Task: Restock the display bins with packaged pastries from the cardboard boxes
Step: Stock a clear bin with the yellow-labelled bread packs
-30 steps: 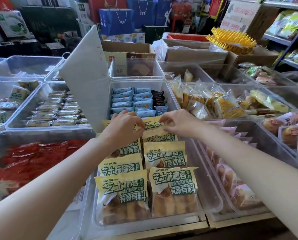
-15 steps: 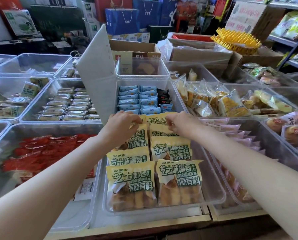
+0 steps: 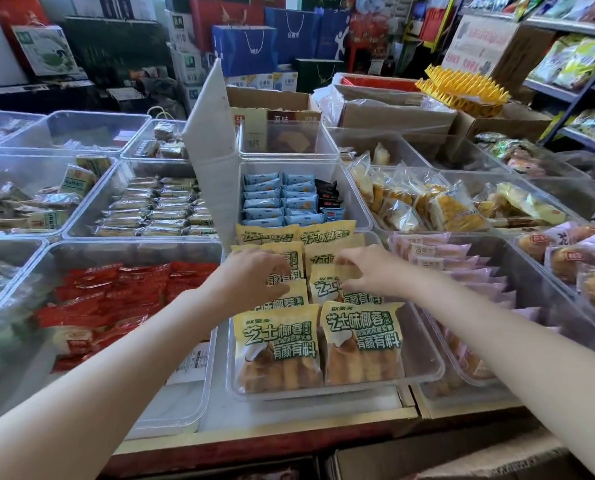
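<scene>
In the clear display bin on the counter, the left hand curls its grip over one yellow pastry pack while the right hand pinches the neighbouring pack.

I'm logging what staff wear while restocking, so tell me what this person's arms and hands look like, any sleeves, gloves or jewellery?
Both arms are bare as far as the frame shows: no sleeve on either. The left hand and right hand wear no gloves. No watch, bracelet or ring shows on either wrist or on the fingers in view. No markings are visible. The fingertips are partly hidden, so nails cannot be judged.
</scene>
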Demonstrator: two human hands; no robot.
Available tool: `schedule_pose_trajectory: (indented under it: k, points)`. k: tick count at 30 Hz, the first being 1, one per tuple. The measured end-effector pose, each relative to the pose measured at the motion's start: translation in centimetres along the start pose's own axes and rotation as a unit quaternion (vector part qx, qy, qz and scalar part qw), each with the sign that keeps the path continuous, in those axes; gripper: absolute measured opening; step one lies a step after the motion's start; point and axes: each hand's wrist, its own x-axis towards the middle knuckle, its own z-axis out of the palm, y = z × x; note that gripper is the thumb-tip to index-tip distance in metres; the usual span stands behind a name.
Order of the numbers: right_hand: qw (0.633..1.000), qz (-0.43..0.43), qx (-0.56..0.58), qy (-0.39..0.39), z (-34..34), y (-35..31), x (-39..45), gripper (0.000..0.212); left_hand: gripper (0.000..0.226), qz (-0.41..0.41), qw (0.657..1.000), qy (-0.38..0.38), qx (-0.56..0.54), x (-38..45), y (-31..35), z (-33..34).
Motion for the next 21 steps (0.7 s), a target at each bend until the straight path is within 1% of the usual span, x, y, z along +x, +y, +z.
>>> schedule_pose_trajectory:
  k: [2, 3, 5, 6, 8, 9, 11, 13, 15, 18, 21]
  points:
    - [1.0, -0.002, -0.001, -0.013, -0.1, 0.1, -0.1, 0.017, 0.034, -0.004, 0.999, -0.004, 0.036, -0.2, -0.6, -0.5]
    - [1.0, 0.001, 0.001, -0.014, -0.2, 0.0, -0.2, 0.014, 0.033, -0.007, 0.999, -0.015, 0.048, -0.3, -0.9, -0.6]
    - [1.0, 0.006, 0.015, 0.016, -0.5, -0.7, 0.0, 0.019, 0.03, -0.009, 0.998, -0.014, 0.068, -0.6, -1.5, -0.9]
    - [0.999, 0.0, 0.018, 0.042, -0.7, -1.3, 0.3, 0.022, 0.028, -0.014, 0.998, 0.009, 0.065, -0.8, -1.8, -0.9]
    - [0.996, -0.027, 0.006, 0.084, -0.9, -3.1, 1.1, 0.024, 0.023, -0.042, 0.997, 0.049, 0.053, -0.8, -2.4, -1.2]
    - [0.996, -0.042, -0.002, 0.083, -0.9, -4.0, 1.8, 0.024, 0.02, -0.06, 0.996, 0.042, 0.06, -0.7, -2.7, -1.2]
    - [0.998, -0.046, -0.011, 0.048, -0.4, -5.5, 3.1, 0.026, 0.021, -0.087, 0.992, -0.012, 0.089, -0.3, -3.1, -1.1]
    - [1.0, -0.018, -0.023, 0.002, 0.4, -6.4, 4.5, 0.027, 0.025, -0.101, 0.989, -0.063, 0.091, 0.0, -3.4, -1.1]
    - [0.999, 0.009, -0.029, -0.028, 1.0, -6.7, 5.1, 0.028, 0.03, -0.099, 0.988, -0.09, 0.079, 0.3, -3.6, -0.9]
    - [0.999, 0.023, -0.004, -0.035, 0.9, -6.9, 5.4, 0.031, 0.032, -0.094, 0.989, -0.099, 0.059, 0.4, -4.2, -1.1]
    - [0.998, 0.026, 0.034, -0.036, 0.4, -6.8, 5.2, 0.036, 0.027, -0.076, 0.994, -0.079, 0.022, 0.0, -4.4, -1.5]
